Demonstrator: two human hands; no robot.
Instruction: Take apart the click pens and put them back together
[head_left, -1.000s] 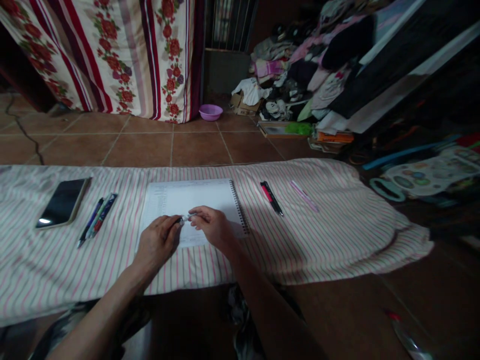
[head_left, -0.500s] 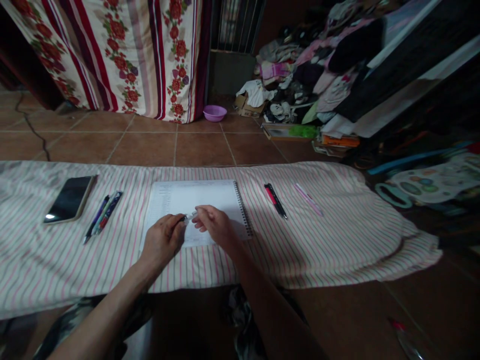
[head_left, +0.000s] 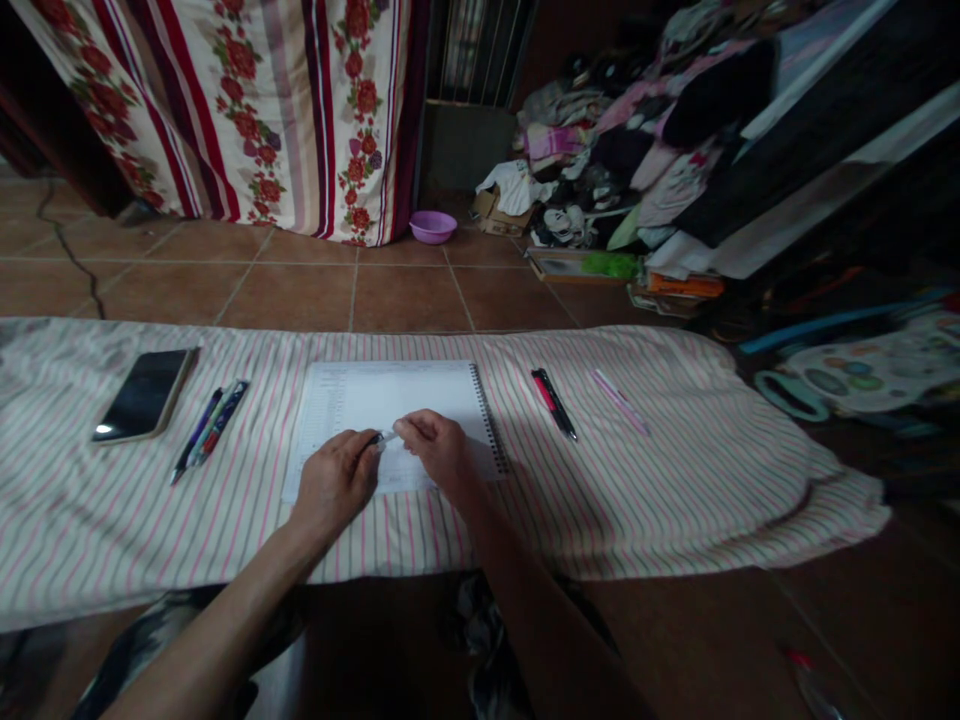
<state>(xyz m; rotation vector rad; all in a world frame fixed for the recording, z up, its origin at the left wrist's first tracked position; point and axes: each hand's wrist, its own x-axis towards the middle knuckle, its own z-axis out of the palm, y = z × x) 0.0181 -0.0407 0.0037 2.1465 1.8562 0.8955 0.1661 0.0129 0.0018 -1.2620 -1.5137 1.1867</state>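
Both my hands meet over a white spiral notebook (head_left: pixel 390 395) that lies on a pink-striped cloth (head_left: pixel 675 480). My left hand (head_left: pixel 335 485) is closed on one end of a small pale pen (head_left: pixel 384 437). My right hand (head_left: pixel 439 452) pinches the pen's other end with thumb and fingers. The pen is held level just above the page. Most of it is hidden by my fingers.
A dark phone (head_left: pixel 145 394) and a bunch of pens (head_left: pixel 208 429) lie left of the notebook. Right of the notebook are a red-and-black pen (head_left: pixel 553 403) and a pink pen (head_left: pixel 619 400). A purple bowl (head_left: pixel 433 227), a floral curtain (head_left: pixel 247 110) and piled clothes (head_left: pixel 622 150) sit beyond on the tiled floor.
My hands stay closed together on the pen over the notebook. The view has shifted slightly, so everything sits a little further right in the picture.
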